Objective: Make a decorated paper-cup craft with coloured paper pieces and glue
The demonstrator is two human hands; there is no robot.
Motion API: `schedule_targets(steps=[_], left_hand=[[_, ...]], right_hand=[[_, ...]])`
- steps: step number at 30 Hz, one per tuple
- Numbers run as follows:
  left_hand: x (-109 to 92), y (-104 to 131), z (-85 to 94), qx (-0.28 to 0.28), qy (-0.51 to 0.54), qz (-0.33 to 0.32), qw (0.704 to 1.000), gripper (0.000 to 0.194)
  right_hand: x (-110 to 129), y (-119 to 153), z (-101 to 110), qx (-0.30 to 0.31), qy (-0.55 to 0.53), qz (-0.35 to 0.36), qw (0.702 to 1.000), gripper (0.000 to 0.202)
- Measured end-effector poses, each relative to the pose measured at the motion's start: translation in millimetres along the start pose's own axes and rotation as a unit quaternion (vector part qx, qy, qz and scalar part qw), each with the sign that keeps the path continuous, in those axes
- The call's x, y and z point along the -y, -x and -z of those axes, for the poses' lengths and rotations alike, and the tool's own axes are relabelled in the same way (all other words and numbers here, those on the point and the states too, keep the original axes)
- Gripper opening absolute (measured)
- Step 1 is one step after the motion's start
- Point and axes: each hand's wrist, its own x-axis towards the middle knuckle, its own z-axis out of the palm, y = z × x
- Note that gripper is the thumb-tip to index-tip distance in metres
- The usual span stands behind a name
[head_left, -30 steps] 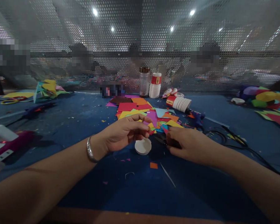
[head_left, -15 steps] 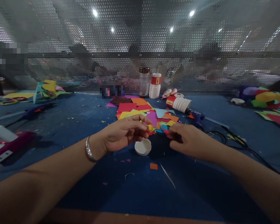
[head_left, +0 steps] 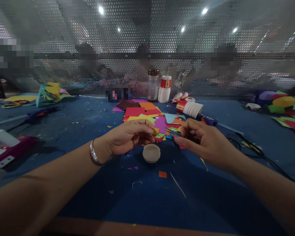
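My left hand (head_left: 131, 136), with a silver bracelet at the wrist, pinches a small folded piece of yellow paper (head_left: 156, 131) between thumb and fingertips. Across from it, my right hand (head_left: 203, 139) has its fingers curled around dark, thin-bladed scissors (head_left: 173, 131). The two blades point left toward the yellow paper, slightly spread and apart from it; the handles are hidden by my fingers. Below and between the hands, a small round pale paper disc or shallow lid (head_left: 151, 153) lies on the blue table. Sheets and scraps of coloured paper (head_left: 135, 112) spread behind the hands.
A glass jar (head_left: 153, 86) and stacked paper cups (head_left: 164, 89) stand by the perforated screen. More cups (head_left: 189, 108) lie sideways beside a blue glue gun (head_left: 209, 121) with a cable. At left are another glue gun (head_left: 40, 115) and a purple power strip (head_left: 17, 150).
My right hand has lifted from among the paper scraps, bringing up the scissors with the blades toward my left hand. My left hand still pinches the yellow paper and has risen slightly.
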Motion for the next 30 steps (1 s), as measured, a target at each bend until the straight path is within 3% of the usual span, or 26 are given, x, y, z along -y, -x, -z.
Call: schedule_targets(steps=[15, 24, 30], left_hand=[[2.1, 0.3, -4.3, -0.012, -0.090, -0.027, 0.996, 0.013], [4.2, 2.3, -7.1, -0.009, -0.131, -0.041, 0.991, 0.012], [7.2, 3.2, -11.3, -0.012, -0.137, -0.052, 0.989, 0.009]], right_hand=[[5.2, 6.0, -4.7, 0.013, 0.091, 0.054, 0.994, 0.036], [0.7, 7.4, -8.3, 0.029, 0.145, 0.115, 0.982, 0.029], [4.3, 7.9, -10.6, 0.040, 0.129, 0.113, 0.984, 0.024]])
